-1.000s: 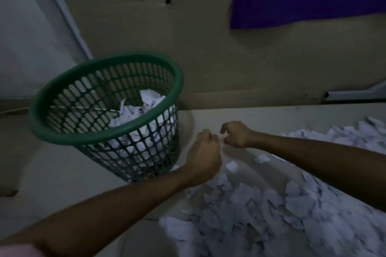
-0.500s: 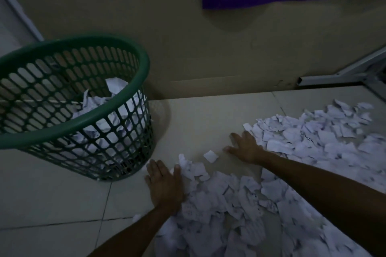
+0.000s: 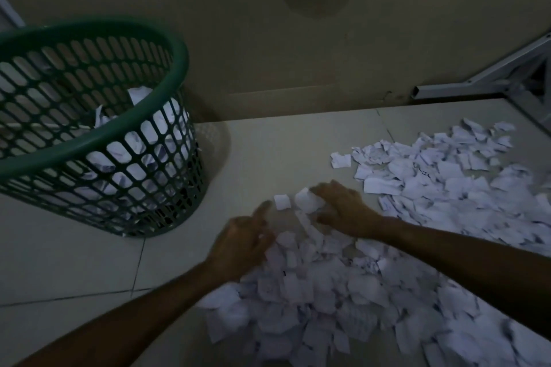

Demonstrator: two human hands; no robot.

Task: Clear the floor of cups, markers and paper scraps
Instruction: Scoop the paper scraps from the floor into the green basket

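Dim tiled floor (image 3: 74, 271), beige wall behind. Left hand (image 3: 241, 243) down at near edge of paper scraps (image 3: 387, 262), fingers loosely curled, raking into the pile; firm grip not visible. Right hand (image 3: 340, 210) just beyond, fingers curled round a small clump of scraps. Both cupping toward each other. Green mesh basket (image 3: 98, 140) close on left, tilted, part-filled with paper. Progress: early to middle, judging by big spread left on floor out to metal frame (image 3: 477, 83). No cups or markers visible.
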